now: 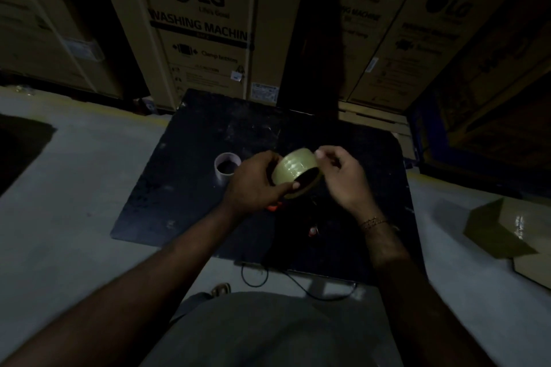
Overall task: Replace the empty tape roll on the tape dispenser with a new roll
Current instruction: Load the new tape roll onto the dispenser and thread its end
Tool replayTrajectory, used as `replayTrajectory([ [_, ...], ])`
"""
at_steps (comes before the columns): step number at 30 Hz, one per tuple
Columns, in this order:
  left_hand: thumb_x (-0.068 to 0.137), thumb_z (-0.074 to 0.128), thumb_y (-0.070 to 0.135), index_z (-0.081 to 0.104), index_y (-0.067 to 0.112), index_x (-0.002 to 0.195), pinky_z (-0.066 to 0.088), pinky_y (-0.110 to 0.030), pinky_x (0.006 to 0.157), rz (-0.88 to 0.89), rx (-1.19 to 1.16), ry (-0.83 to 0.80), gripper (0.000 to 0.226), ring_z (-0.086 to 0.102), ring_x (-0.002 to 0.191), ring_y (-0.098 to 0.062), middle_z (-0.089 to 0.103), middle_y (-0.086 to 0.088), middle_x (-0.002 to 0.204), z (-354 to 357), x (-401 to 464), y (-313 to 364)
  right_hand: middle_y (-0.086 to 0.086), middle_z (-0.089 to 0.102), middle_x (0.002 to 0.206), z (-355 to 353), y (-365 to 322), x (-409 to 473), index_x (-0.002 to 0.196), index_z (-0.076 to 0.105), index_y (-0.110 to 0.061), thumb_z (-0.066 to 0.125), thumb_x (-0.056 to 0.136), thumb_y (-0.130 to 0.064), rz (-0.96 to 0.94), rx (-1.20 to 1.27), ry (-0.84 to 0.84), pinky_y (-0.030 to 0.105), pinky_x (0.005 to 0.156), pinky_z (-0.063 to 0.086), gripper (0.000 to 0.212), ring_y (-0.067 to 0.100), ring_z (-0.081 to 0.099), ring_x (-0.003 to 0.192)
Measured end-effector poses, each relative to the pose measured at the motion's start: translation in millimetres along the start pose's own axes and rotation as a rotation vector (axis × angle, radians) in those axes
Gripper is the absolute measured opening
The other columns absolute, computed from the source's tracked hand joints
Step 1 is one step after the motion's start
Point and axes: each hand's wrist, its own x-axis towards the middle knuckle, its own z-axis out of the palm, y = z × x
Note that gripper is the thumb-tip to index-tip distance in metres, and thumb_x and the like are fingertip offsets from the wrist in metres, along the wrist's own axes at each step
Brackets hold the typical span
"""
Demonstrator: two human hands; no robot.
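Observation:
A full roll of yellowish-clear tape [293, 167] hangs tilted above the black table [190, 164], its dark core facing down and right. My left hand [253, 182] grips its left side, thumb under the rim. My right hand [343, 176] touches the roll's top right edge with pinched fingertips. An empty pale cardboard core [227, 166] stands on the table to the left of my left hand. Below the hands lies the tape dispenser [298, 217], dark and mostly hidden, with only small orange-red parts showing.
Large cardboard washing-machine boxes [202, 24] stand in a row behind the table. A folded cardboard piece [512, 232] lies on the floor at the right. A black cable [268, 277] loops under the table's near edge. The scene is dim.

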Motion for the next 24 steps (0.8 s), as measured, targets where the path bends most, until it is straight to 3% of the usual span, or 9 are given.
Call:
replayTrajectory([
  [2, 0.072, 0.083, 0.066, 0.068, 0.028, 0.113, 0.060, -0.037, 0.078, 0.022, 0.066, 0.044, 0.058, 0.068, 0.090, -0.006, 0.070, 0.015, 0.102, 2.7, -1.3, -2.7, -0.004, 0.066, 0.125, 10.0, 1.0, -4.5, 0.126, 0.062, -0.029, 0.068, 0.085, -0.063, -0.067, -0.098, -0.002, 0.034, 0.090, 0.060, 0.053, 0.011, 0.067, 0.109],
  [4, 0.073, 0.078, 0.071, 0.067, 0.026, 0.115, 0.059, -0.037, 0.078, 0.036, 0.091, 0.053, 0.062, 0.067, 0.092, -0.008, 0.070, 0.013, 0.105, 3.8, -3.8, -2.8, -0.006, 0.063, 0.123, 16.2, 1.1, -8.3, 0.120, 0.059, -0.030, 0.075, 0.077, -0.065, -0.158, -0.179, 0.027, 0.030, 0.084, 0.057, 0.057, 0.011, 0.064, 0.106],
  [9, 0.072, 0.070, 0.075, 0.069, 0.021, 0.116, 0.058, -0.040, 0.080, 0.080, 0.142, 0.049, 0.070, 0.067, 0.094, -0.012, 0.071, 0.007, 0.106, 2.4, -3.9, -0.3, -0.003, 0.059, 0.113, 23.4, -1.4, -10.1, 0.103, 0.064, -0.019, 0.083, 0.083, -0.037, -0.315, -0.268, 0.131, 0.033, 0.085, 0.057, 0.032, 0.012, 0.061, 0.099],
  [15, 0.074, 0.074, 0.072, 0.070, 0.021, 0.117, 0.058, -0.039, 0.080, 0.071, 0.176, 0.047, 0.067, 0.068, 0.096, -0.013, 0.072, 0.006, 0.108, 4.5, -1.5, -0.5, -0.003, 0.060, 0.107, 27.5, 3.1, -9.3, 0.096, 0.064, -0.016, 0.069, 0.093, -0.027, -0.395, -0.337, 0.191, 0.033, 0.079, 0.057, 0.012, 0.011, 0.062, 0.090],
  [19, 0.076, 0.081, 0.065, 0.069, 0.023, 0.118, 0.057, -0.035, 0.079, 0.077, 0.212, 0.039, 0.060, 0.069, 0.098, -0.013, 0.072, 0.008, 0.110, 8.4, -0.2, -8.2, 0.000, 0.063, 0.101, 29.1, 6.7, -3.7, 0.094, 0.066, -0.013, 0.059, 0.098, -0.018, -0.350, -0.298, 0.241, 0.034, 0.075, 0.058, 0.010, 0.014, 0.063, 0.085],
  [24, 0.073, 0.084, 0.066, 0.066, 0.026, 0.117, 0.055, -0.030, 0.076, 0.077, 0.203, 0.003, 0.062, 0.066, 0.096, -0.009, 0.069, 0.011, 0.111, 9.9, 0.6, -13.3, 0.001, 0.068, 0.095, 23.8, 10.3, 7.1, 0.092, 0.067, -0.016, 0.059, 0.101, -0.024, -0.164, -0.179, 0.276, 0.026, 0.072, 0.052, 0.014, 0.014, 0.065, 0.086],
])
